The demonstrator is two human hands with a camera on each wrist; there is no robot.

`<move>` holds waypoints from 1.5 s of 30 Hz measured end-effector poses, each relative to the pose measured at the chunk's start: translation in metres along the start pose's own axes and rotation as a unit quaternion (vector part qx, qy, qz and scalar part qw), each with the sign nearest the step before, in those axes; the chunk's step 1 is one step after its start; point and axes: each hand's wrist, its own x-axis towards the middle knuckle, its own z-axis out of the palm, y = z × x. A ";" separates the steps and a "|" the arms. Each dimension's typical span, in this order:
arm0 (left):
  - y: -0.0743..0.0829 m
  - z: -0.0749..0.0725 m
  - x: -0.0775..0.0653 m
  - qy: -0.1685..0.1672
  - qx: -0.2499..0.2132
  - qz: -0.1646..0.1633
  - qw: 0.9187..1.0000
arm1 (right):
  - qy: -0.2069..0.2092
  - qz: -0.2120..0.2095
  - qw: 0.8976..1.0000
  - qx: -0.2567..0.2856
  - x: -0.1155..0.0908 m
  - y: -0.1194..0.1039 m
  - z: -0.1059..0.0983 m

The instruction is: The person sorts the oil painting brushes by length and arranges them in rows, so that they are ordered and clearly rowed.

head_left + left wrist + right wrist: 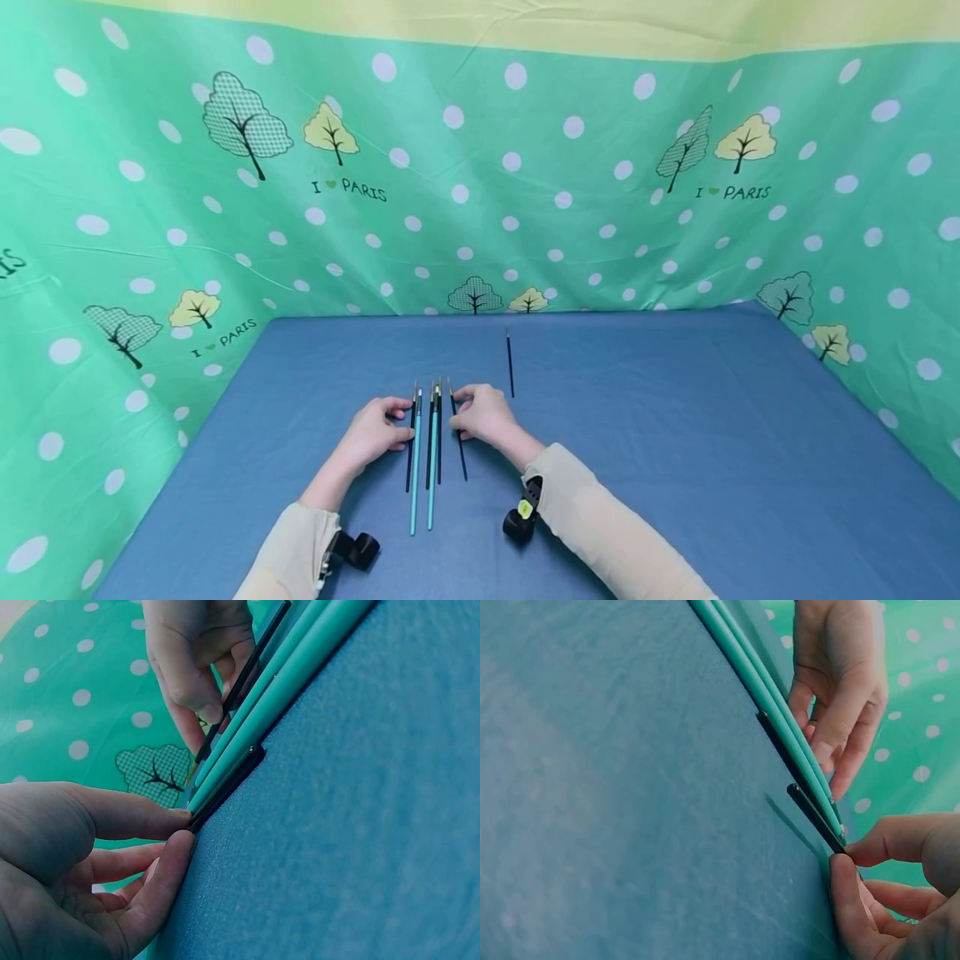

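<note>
Several slim paintbrushes lie side by side on the blue cloth between the hands, tips pointing away. Two have long teal handles, a left teal paintbrush [415, 492] and a right teal paintbrush [431, 504]; the others are shorter and black. My left hand [372, 435] pinches the leftmost black paintbrush [232, 774] between thumb and finger, close against the teal handles. At the row's right side, my right hand [486, 414] pinches another black paintbrush [461, 454] near its bristle end. That brush slants slightly and casts a separate shadow in the right wrist view.
One more black paintbrush [511, 367] lies apart toward the back of the blue-covered table [675, 433]. Behind and beside the table hangs a green dotted curtain [517, 225] with tree prints. A black wrist camera [358, 551] sits below the left sleeve.
</note>
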 end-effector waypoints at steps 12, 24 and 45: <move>-0.001 0.000 -0.001 -0.002 -0.001 0.007 1.000 | 0.020 0.010 0.999 0.024 0.009 0.005 -0.023; 0.001 0.000 -0.002 0.002 -0.004 0.003 1.000 | 0.046 0.028 0.998 0.023 0.017 0.007 -0.051; -0.002 0.000 -0.004 0.004 -0.003 0.010 1.000 | 0.102 0.043 0.993 0.029 0.042 0.027 -0.081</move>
